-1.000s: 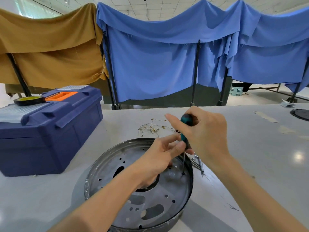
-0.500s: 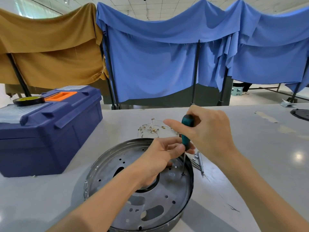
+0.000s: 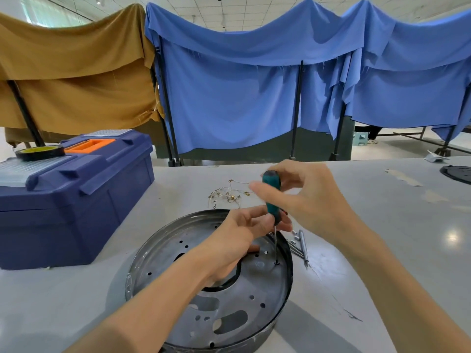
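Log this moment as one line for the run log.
left hand: pinches screwdriver low on handle | right hand: grips handle top | tip: at hole in metal pan

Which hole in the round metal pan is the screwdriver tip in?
The small round hole by the pan's right rim, where the screwdriver shaft ends; the big slots lie further left and nearer.

The right hand (image 3: 313,200) shows blurred fingertips (image 3: 254,186); the screwdriver (image 3: 272,197) tip seems hidden.

A workshop hall: a grey workbench (image 3: 382,225) carried a blue toolbox (image 3: 76,194); cloth-draped partition frames (image 3: 254,98) stood behind, beneath a tiled ceiling (image 3: 229,8).
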Motion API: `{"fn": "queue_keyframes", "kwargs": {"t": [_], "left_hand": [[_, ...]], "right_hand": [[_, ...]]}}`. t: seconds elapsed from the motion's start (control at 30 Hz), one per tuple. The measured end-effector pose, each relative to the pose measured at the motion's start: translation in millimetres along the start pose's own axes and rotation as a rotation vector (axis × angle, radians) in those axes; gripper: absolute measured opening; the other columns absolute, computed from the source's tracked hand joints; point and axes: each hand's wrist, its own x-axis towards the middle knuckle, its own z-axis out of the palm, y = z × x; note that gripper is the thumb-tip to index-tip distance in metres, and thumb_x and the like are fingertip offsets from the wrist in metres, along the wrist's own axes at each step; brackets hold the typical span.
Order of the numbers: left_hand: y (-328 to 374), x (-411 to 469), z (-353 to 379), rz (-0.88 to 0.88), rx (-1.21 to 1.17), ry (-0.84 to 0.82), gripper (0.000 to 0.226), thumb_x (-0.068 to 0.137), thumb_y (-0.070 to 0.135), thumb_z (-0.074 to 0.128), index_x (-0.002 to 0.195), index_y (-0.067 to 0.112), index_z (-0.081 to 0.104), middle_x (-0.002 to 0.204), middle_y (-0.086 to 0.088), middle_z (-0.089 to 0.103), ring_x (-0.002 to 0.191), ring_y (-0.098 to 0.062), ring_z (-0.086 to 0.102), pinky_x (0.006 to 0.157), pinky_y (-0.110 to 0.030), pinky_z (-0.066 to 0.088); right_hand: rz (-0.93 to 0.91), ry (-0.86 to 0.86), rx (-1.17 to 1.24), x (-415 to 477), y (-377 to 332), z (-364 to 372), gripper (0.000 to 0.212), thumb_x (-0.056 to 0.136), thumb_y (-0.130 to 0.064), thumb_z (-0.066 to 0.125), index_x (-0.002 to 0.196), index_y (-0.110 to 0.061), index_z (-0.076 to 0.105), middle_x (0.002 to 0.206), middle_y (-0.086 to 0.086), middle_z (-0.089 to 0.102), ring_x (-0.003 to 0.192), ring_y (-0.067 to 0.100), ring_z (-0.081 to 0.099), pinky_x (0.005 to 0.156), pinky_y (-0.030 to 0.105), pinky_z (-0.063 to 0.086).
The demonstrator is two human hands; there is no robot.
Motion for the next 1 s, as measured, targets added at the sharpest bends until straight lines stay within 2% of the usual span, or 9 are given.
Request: {"fn": "queue_keyframes", "kwargs": {"t": [0.13, 0.23, 0.37, 0.47, 0.6, 0.7, 0.83, 0.9, 1.0], "left_hand": [[2, -3, 0, 0.013, 0.008, -0.023, 0.025, 0.091, 0.045, 0.054, 0.105, 0.033, 0.071, 0.110, 0.005, 0.073, 0.114, -0.005, 0.059, 0.097, -0.045, 0.041], [2, -1, 3, 0.032, 0.024, -0.019, 0.030, 0.083, 0.047, 0.062, 0.109, 0.033, 0.066, 0.107, 0.003, 0.074, 0.108, -0.003, 0.063, 0.093, -0.038, 0.043], [3, -1, 5, 0.011, 0.037, 0.027, 0.022, 0.097, 0.030, 0.053, 0.092, 0.040, 0.071, 0.099, 0.010, 0.075, 0.098, 0.007, 0.063, 0.082, -0.032, 0.041], [3, -3, 4, -0.005, 0.057, 0.026, 0.026, 0.101, 0.032, 0.046, 0.098, 0.036, 0.072, 0.104, 0.008, 0.074, 0.109, -0.002, 0.060, 0.088, -0.040, 0.040], [2, -3, 6, 0.010, 0.058, -0.001, 0.028, 0.099, 0.036, 0.046, 0.112, 0.025, 0.068, 0.107, 0.005, 0.073, 0.108, -0.001, 0.061, 0.083, -0.029, 0.044], [2, -2, 6, 0.029, 0.025, -0.014, 0.039, 0.087, 0.040, 0.058, 0.121, 0.021, 0.062, 0.105, 0.003, 0.074, 0.102, 0.000, 0.065, 0.081, -0.023, 0.045], [0, 1, 8, 0.036, 0.032, 0.024, 0.015, 0.094, 0.026, 0.058, 0.099, 0.031, 0.070, 0.098, 0.005, 0.075, 0.097, 0.001, 0.066, 0.083, -0.026, 0.040], [-1, 0, 7, 0.028, 0.030, 0.024, 0.020, 0.099, 0.024, 0.053, 0.100, 0.032, 0.071, 0.099, 0.007, 0.075, 0.098, 0.004, 0.064, 0.081, -0.026, 0.038], [-2, -2, 6, 0.010, 0.039, -0.007, 0.025, 0.102, 0.026, 0.046, 0.111, 0.023, 0.069, 0.106, 0.004, 0.074, 0.106, 0.002, 0.061, 0.080, -0.027, 0.042]], "right_hand": [[0.005, -0.071, 0.228, 0, 4, -9, 0.018, 0.085, -0.018, 0.073, 0.101, -0.010, 0.072, 0.085, 0.000, 0.075, 0.071, 0.011, 0.074, 0.070, 0.024, 0.060], [-0.030, 0.170, -0.007, -3, 7, 0, 0.021, 0.079, -0.026, 0.079, 0.084, -0.009, 0.069, 0.071, -0.003, 0.069, 0.063, 0.012, 0.068, 0.066, 0.033, 0.058], [-0.036, 0.344, -0.201, -4, 1, 15, 0.048, 0.071, -0.044, 0.083, 0.069, -0.011, 0.048, 0.054, -0.004, 0.052, 0.053, 0.018, 0.048, 0.053, 0.037, 0.046], [-0.014, 0.165, -0.190, 2, -3, 1, 0.047, 0.072, -0.059, 0.073, 0.075, -0.015, 0.056, 0.057, -0.005, 0.058, 0.055, 0.012, 0.054, 0.058, 0.035, 0.052], [-0.050, -0.082, 0.120, 1, 0, -17, 0.016, 0.086, -0.024, 0.072, 0.096, -0.012, 0.075, 0.078, -0.002, 0.075, 0.070, 0.005, 0.073, 0.071, 0.030, 0.061], [-0.109, 0.117, -0.044, -3, 4, -11, 0.028, 0.078, -0.035, 0.078, 0.073, -0.008, 0.072, 0.060, 0.000, 0.066, 0.055, 0.013, 0.064, 0.060, 0.032, 0.056], [-0.044, 0.350, -0.447, -5, 0, 10, 0.058, 0.076, -0.061, 0.069, 0.062, -0.006, 0.058, 0.051, 0.000, 0.050, 0.052, 0.022, 0.046, 0.057, 0.035, 0.042], [-0.042, 0.264, -0.441, -2, -2, 9, 0.057, 0.080, -0.065, 0.061, 0.068, -0.009, 0.064, 0.056, -0.001, 0.058, 0.057, 0.020, 0.052, 0.063, 0.036, 0.047], [-0.012, -0.050, -0.071, 4, -3, -5, 0.032, 0.088, -0.041, 0.065, 0.108, -0.018, 0.073, 0.086, -0.007, 0.074, 0.080, 0.007, 0.070, 0.084, 0.031, 0.057]]}}
